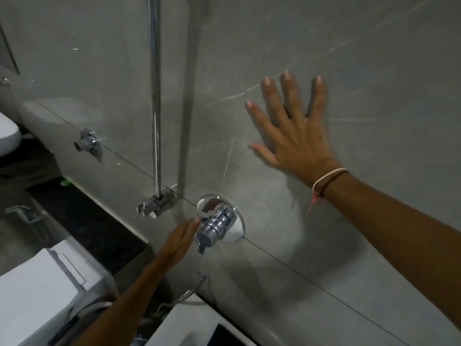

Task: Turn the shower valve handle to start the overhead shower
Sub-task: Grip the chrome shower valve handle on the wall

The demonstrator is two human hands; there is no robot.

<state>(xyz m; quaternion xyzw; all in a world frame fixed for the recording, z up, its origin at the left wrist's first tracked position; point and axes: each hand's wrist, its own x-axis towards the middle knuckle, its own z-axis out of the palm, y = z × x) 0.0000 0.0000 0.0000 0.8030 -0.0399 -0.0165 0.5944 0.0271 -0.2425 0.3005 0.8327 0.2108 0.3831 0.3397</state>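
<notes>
A chrome shower valve handle [216, 224] juts out from a round chrome plate [235, 229] on the grey tiled wall, its small lever pointing down. My left hand [178, 242] reaches up from below, fingers straight, fingertips just at the handle's left side and not wrapped around it. My right hand [293, 128] lies flat against the wall above and right of the valve, fingers spread, thin bands on its wrist. A chrome riser pipe [155, 96] runs up the wall left of the valve to beyond the top edge; the shower head is out of view.
A chrome bracket [156, 204] holds the pipe's foot beside the valve. Another chrome tap [89, 143] sits on the wall farther left. White appliances [42, 290] stand below at the left and bottom. A hose connector [200, 277] hangs under the valve.
</notes>
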